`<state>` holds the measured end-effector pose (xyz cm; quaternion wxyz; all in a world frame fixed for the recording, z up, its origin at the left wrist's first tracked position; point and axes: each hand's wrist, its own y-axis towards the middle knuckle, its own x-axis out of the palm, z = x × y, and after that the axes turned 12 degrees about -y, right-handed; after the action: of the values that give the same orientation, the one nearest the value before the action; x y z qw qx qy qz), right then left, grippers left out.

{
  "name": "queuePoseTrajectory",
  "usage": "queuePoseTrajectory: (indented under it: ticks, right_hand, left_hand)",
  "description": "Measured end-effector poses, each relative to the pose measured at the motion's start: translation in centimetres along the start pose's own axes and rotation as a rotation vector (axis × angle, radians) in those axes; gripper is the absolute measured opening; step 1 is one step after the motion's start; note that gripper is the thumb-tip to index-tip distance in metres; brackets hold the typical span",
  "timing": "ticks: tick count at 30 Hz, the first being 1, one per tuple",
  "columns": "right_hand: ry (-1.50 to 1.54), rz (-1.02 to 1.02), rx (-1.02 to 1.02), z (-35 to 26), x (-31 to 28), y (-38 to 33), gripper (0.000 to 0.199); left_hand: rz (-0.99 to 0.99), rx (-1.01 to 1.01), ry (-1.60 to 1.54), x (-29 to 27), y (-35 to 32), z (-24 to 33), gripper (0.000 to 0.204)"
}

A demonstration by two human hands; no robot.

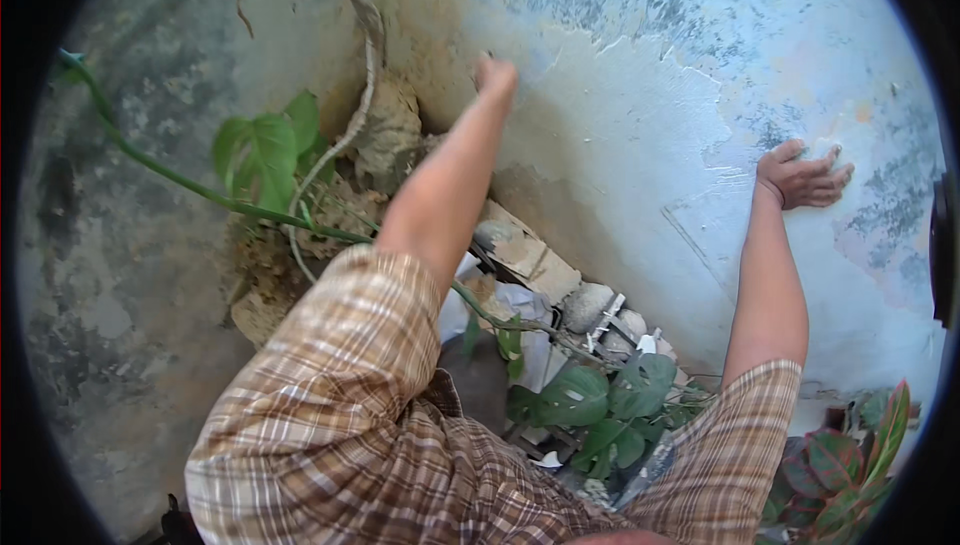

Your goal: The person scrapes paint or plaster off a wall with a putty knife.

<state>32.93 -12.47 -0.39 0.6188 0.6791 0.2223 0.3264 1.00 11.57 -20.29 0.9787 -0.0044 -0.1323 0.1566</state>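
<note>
The left hand is seen raised against the weathered plaster wall near the corner; its fingers are curled, and whether anything is pinched cannot be told. The right hand is pressed flat on the same wall, fingers spread, well apart from the left. Below the arms, broken stones and rubble are piled at the wall's foot. A thick pale vine stem is noted beside the left hand, with broad green leaves further left.

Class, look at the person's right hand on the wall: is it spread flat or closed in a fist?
Spread flat: the right hand lies with fingers extended against the wall.
</note>
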Motion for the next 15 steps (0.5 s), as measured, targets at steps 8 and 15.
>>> queuePoseTrajectory:
  ticks: [8, 15]
  right_hand:
    - [-0.095, -0.088, 0.008, 5.4, -0.5, 0.8, 0.064]
    - [-0.039, -0.264, -0.006, 5.3, -0.5, 0.2, 0.071]
  left_hand:
    - [-0.836, -0.504, -0.028, -16.7, -32.2, 1.2, 0.044]
    - [-0.643, -0.612, -0.054, -35.4, -30.2, 7.7, 0.030]
